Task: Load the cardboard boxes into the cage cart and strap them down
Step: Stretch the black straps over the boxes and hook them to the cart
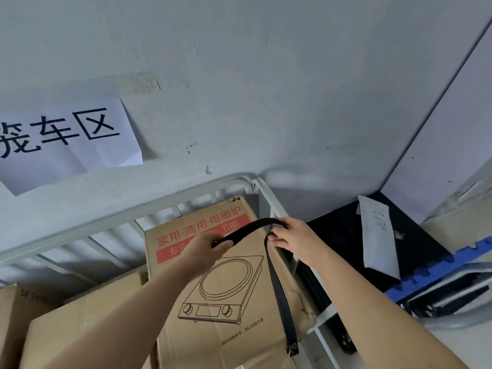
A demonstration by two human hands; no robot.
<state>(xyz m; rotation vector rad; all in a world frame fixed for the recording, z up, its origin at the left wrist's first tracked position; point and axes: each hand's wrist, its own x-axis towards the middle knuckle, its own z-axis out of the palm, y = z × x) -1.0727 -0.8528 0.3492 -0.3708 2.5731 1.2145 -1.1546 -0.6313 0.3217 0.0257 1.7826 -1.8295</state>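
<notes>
The loose stitched end of the black strap hangs nearest me, down the right side of the printed cardboard box, which stands in the cage cart against its right rail. Above the box my left grip pinches the strap between thumb and fingers. My right grip curls round it at the bend, so it arches between the two. It may loop round the rail there; I cannot tell. Plain boxes lie lower left. Beyond, a paper sign hangs on the wall.
</notes>
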